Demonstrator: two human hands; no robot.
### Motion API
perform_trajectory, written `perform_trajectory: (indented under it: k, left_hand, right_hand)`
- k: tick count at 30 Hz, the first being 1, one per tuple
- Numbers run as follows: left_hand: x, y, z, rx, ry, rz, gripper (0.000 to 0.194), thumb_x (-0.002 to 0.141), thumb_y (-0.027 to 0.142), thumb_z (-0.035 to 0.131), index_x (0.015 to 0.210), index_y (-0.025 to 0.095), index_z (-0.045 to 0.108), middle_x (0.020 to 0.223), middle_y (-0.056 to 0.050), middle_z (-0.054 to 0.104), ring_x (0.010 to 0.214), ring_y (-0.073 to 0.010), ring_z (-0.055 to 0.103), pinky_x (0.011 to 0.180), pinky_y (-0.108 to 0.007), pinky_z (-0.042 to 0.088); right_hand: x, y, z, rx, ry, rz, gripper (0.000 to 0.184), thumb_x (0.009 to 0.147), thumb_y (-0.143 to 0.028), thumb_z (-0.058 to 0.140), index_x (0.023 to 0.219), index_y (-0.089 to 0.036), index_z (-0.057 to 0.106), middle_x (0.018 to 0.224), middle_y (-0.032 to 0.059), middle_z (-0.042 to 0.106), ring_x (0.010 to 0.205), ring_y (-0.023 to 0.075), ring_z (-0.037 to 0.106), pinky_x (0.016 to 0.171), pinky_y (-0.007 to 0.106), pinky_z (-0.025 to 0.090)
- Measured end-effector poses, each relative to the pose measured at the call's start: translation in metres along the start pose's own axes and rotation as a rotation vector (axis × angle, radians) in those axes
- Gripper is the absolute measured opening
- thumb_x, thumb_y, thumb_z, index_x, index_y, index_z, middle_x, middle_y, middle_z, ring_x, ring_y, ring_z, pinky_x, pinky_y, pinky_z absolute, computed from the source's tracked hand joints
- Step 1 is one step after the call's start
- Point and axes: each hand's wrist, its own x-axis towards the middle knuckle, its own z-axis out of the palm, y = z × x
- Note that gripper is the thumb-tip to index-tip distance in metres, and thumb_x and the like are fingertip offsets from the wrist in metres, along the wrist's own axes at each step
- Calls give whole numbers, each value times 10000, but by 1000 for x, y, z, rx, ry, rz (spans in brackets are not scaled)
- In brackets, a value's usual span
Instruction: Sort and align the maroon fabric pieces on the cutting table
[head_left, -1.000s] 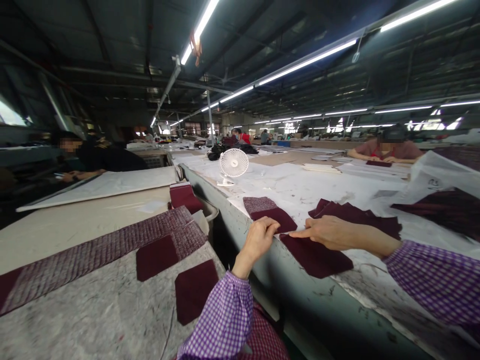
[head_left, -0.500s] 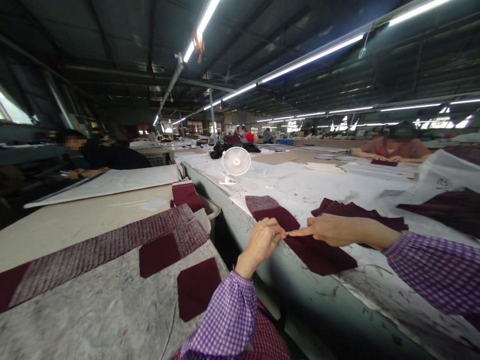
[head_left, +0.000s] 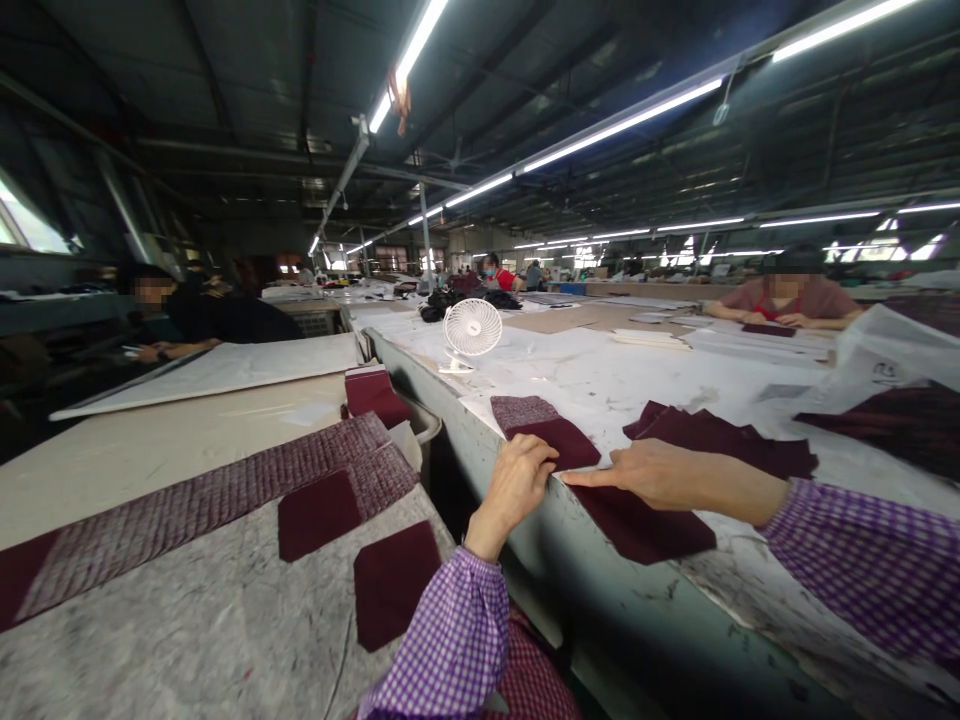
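My left hand (head_left: 517,485) is closed in a pinch at the table edge, beside a maroon fabric piece (head_left: 566,442) with a speckled knit end (head_left: 523,410). What its fingertips hold, if anything, is hidden. The index finger of my right hand (head_left: 667,475) is stretched out, its tip on the upper corner of a second maroon fabric piece (head_left: 652,525); the other fingers are bent beneath. That piece lies flat, reaching over the table's edge. Right of it, partly behind my right forearm, is a fanned pile of maroon pieces (head_left: 720,440).
A white clip fan (head_left: 472,328) stands on the white-covered table (head_left: 555,365). The grey-topped table (head_left: 187,610) on the left carries a long knit strip (head_left: 202,510) and maroon pieces (head_left: 396,585). A dark gap separates the tables. Other people sit at left, right and far back.
My left hand has drawn slightly left, so its fingertips are now apart from my right index finger. The right fingertip has shifted a little left and down.
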Motion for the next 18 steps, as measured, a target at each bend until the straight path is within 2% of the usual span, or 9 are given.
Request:
perform_trajectory:
  k: [3, 6, 8, 11, 14, 17, 18]
  left_hand:
    - [0, 1, -2, 29, -64, -3, 210, 888, 288, 557, 1032, 190, 676, 1046, -51, 645, 990, -202, 546, 915, -351, 433]
    - [1, -2, -6, 5, -111, -12, 272, 846, 367, 621, 1056, 203, 678, 1072, -55, 644, 1003, -211, 557, 918, -359, 445]
    - [2, -7, -9, -34, -141, -21, 273, 816, 330, 663, 1064, 218, 684, 1102, -52, 648, 1029, -214, 560, 938, -364, 447]
    - [3, -14, -13, -100, -160, -24, 237, 798, 217, 670, 1031, 238, 707, 1122, -39, 670, 1064, -212, 575, 966, -365, 449]
    - [5, -16, -13, -159, -136, -22, 188, 854, 180, 582, 960, 226, 730, 1081, -34, 700, 1032, -193, 612, 956, -342, 464]
    - [8, -9, -8, -74, -84, -49, 210, 879, 180, 536, 984, 200, 717, 1033, -47, 705, 991, -193, 612, 923, -335, 469]
    - [10, -6, -6, -10, -70, -57, 210, 871, 200, 556, 1020, 195, 703, 1025, -53, 700, 989, -204, 601, 912, -343, 466]
  right_hand:
    - [-3, -5, 11, 9, 40, 150, 703, 796, -40, 434, 1413, -374, 399, 799, 36, 638, 533, 137, 530, 509, 252, 288]
    - [-4, -1, 13, 155, 46, 247, 530, 832, -178, 505, 1350, -289, 499, 1012, 90, 649, 782, 204, 623, 664, 293, 418]
    - [-5, 13, 9, 310, 3, 262, 387, 835, -249, 527, 1213, -235, 607, 1022, 89, 660, 901, 238, 621, 764, 336, 446]
    - [-22, 51, 11, 493, -23, 302, 248, 848, -304, 508, 1012, -211, 670, 914, 58, 689, 834, 222, 635, 737, 328, 479]
    - [-56, 95, 29, 432, 55, 534, 277, 812, -256, 511, 1050, -225, 649, 955, 69, 699, 859, 246, 646, 762, 381, 500]
    - [-87, 123, 54, 288, 85, 810, 440, 664, -254, 637, 1101, -201, 634, 948, 161, 679, 835, 384, 637, 701, 557, 484]
    - [-93, 126, 61, 257, 89, 855, 468, 643, -255, 652, 1108, -202, 634, 958, 176, 674, 840, 413, 632, 699, 599, 469]
